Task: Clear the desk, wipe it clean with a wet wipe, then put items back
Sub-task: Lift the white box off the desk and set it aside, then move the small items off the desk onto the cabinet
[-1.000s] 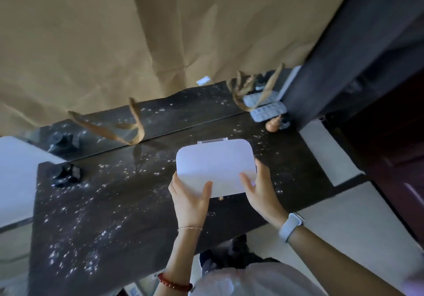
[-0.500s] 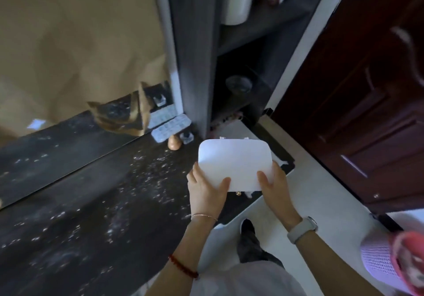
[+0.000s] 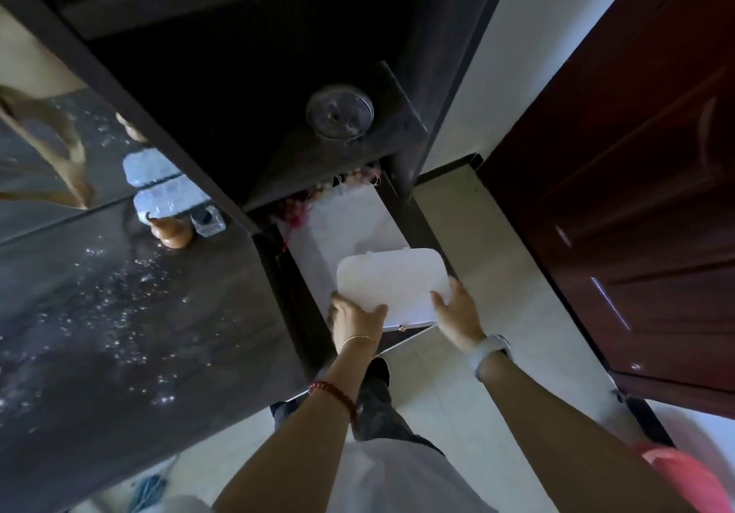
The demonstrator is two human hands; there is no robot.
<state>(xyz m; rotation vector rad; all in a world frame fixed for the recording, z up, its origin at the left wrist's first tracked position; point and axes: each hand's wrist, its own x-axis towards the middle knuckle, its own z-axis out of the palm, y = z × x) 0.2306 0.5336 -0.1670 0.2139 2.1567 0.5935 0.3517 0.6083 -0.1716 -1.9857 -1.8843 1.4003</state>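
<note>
I hold a flat white box [image 3: 391,280] with rounded corners in both hands, to the right of the dark desk [image 3: 131,333]. My left hand [image 3: 354,319] grips its near left corner and my right hand [image 3: 457,313] grips its near right edge. The box hovers over a low white surface [image 3: 342,230] under a dark shelf unit [image 3: 246,87]. The desk top is speckled with white crumbs. At its far right corner sit a small brown gourd figurine [image 3: 173,234], a clear pill organiser [image 3: 167,196] and a small clear block [image 3: 207,220].
A round glass jar [image 3: 340,112] stands on the shelf above the white surface. Beads and red thread [image 3: 318,198] lie at the back of it. A dark red door [image 3: 636,194] is on the right. Pale tiled floor [image 3: 497,274] lies below.
I have turned right and carried the white box off the desk top, past its right end, to above the low white surface beside the shelf unit.
</note>
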